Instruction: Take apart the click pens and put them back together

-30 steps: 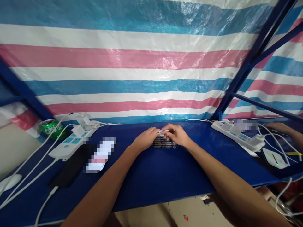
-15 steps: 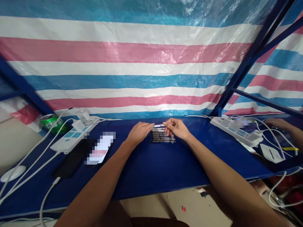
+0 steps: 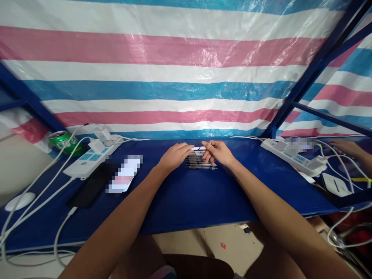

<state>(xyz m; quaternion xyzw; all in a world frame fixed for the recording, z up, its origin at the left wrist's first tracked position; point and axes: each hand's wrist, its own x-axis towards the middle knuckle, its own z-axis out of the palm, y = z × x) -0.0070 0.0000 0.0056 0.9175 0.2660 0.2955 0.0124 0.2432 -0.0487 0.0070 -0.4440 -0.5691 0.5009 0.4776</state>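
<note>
My left hand (image 3: 174, 157) lay flat-backed with its fingers (image 3: 186, 146) nearly straight, the tips reaching the end of a white-and-dark piece (image 3: 198, 148) at the far edge of a stack of slim dark pen-like rods (image 3: 200, 161). I could not tell whether those fingers were gripping it. My right hand (image 3: 217, 153) sat just beyond the stack, its fingers curled and pointing down toward the same spot, and from this view I could not tell whether they had closed on anything. The stack sat between my hands, and most of the rods already lay side by side in a tidy block; only that lighter piece stood out on top, and I could not see how many more there were. Under it all was a dark blue table (image 3: 180, 201) carrying a white power strip (image 3: 90, 162) on my left, a second white power strip (image 3: 290, 157) on my right, a black phone (image 3: 87, 190), a green can (image 3: 59, 141) and trailing white cables (image 3: 46, 186). A striped plastic tarpaulin (image 3: 162, 89) hung behind a blue steel frame (image 3: 316, 69), and another person's hand (image 3: 345, 147) rested at the far right.
</note>
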